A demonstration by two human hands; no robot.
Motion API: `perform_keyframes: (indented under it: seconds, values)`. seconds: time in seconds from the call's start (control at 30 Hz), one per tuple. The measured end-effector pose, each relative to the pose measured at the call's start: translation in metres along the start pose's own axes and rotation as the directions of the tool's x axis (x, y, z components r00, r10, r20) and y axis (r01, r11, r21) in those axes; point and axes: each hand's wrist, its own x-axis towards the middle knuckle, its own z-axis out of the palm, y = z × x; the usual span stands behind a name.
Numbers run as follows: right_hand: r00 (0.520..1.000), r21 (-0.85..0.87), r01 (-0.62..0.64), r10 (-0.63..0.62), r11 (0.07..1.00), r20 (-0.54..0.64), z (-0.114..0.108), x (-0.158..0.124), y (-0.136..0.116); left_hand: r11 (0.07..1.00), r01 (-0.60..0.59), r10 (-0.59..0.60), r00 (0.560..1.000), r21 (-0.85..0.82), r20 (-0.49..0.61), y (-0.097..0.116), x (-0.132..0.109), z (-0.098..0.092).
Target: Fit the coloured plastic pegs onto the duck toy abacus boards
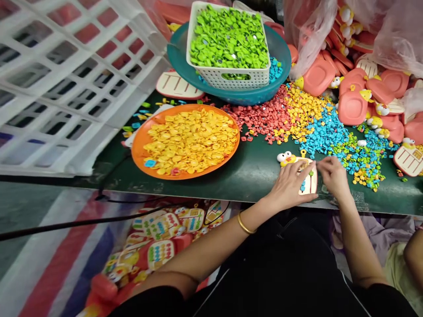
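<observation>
A small cream toy board [312,181] with a duck head, bulging eyes and a yellow loop at its top lies near the table's front edge. A few blue and green pieces sit in its slots. My left hand [289,185] lies over the board and grips it, thumb along the lower edge and fingers across its face, hiding much of it. Just off the board's right side, my right hand [335,178] has its fingertips pinched together. Whatever they may hold is too small to make out.
Loose red pieces [264,114], yellow pieces [306,105] and blue pieces [325,130] lie beyond my hands. An orange plate [137,154] holds yellow pieces. Behind stand a teal basin [178,53], a white basket [231,77] and pink duck-headed parts [353,105]. Boards [161,226] lie below the table.
</observation>
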Motion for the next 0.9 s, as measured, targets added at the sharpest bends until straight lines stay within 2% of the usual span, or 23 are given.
perform_keyframes:
  seconds: [0.07, 0.1, 0.17, 0.27, 0.37, 0.47, 0.57, 0.7, 0.8, 0.9]
  values:
    - [0.994, -0.064, -0.063, 0.056, 0.996, -0.095, -0.006, 0.015, 0.017, 0.999, -0.014, 0.013, 0.999, 0.044, 0.033, 0.003, 0.002, 0.001]
    - [0.992, -0.100, -0.084, 0.073, 0.991, -0.105, -0.009, 0.024, 0.025, 0.998, -0.028, 0.025, 0.999, 0.058, 0.044, 0.003, 0.002, 0.002]
    - [0.996, -0.172, -0.089, 0.083, 0.981, -0.039, -0.011, 0.041, 0.036, 0.997, -0.052, 0.050, 0.998, 0.063, 0.047, 0.003, 0.001, 0.004]
    - [0.990, -0.314, -0.100, 0.127, 0.944, 0.067, -0.013, 0.056, 0.041, 0.996, -0.075, 0.073, 0.997, 0.057, 0.038, 0.000, -0.001, 0.006]
    - [0.974, -0.438, -0.120, 0.192, 0.891, 0.124, -0.015, 0.060, 0.034, 0.995, -0.092, 0.090, 0.995, 0.046, 0.043, -0.004, -0.002, 0.007]
    - [0.969, -0.461, -0.108, 0.197, 0.881, 0.149, -0.017, 0.055, 0.024, 0.993, -0.113, 0.111, 0.993, 0.034, 0.049, -0.006, -0.003, 0.008]
    - [0.971, -0.432, -0.080, 0.169, 0.898, 0.170, -0.017, 0.045, 0.018, 0.991, -0.134, 0.133, 0.990, 0.028, 0.057, -0.007, -0.003, 0.007]
    - [0.983, -0.277, -0.025, 0.075, 0.960, 0.169, -0.014, 0.033, 0.018, 0.988, -0.153, 0.151, 0.987, 0.030, 0.056, -0.007, -0.003, 0.005]
    - [0.995, -0.147, -0.048, 0.060, 0.988, 0.078, -0.010, 0.027, 0.017, 0.987, -0.158, 0.157, 0.986, 0.018, 0.064, -0.008, -0.003, 0.004]
    - [0.995, 0.091, -0.088, 0.091, 0.992, -0.030, -0.002, 0.018, 0.007, 0.989, -0.149, 0.149, 0.986, -0.014, 0.068, -0.009, -0.003, 0.005]
